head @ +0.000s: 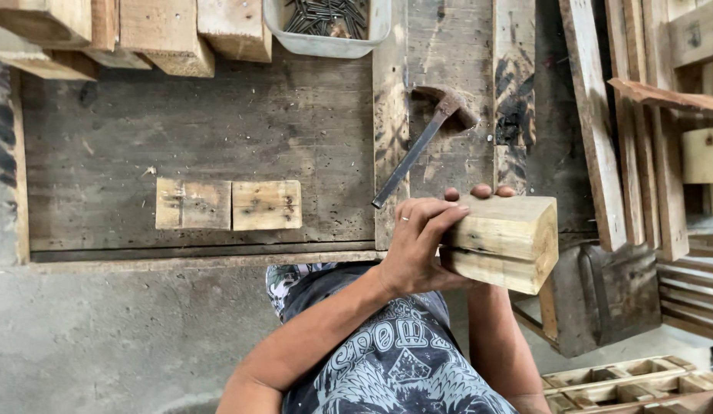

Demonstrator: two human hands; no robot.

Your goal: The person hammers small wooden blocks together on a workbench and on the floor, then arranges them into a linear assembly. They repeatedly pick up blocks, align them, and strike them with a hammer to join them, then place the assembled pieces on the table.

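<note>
Both hands were on a pale wood block [503,242] at lower right of centre, held just off the near edge of the surface [203,130]. Left hand [418,245] was wrapped over the block's left end, fingers [441,218] curled and pressed against the wood, a ring visible on one. Right hand [479,192] was mostly hidden behind the block; only fingertips showed over its top edge, gripping from the far side. Hammer [421,142] lay diagonally on the surface just above the block, head toward upper right, handle end near the left hand but apart from it. Two small wood blocks [228,205] sat end to end, touching, mid-left on the surface. White tub of nails [327,21] was at top centre. More wood blocks [141,31] were stacked along upper left; planks [602,115] leaned at right.
</note>
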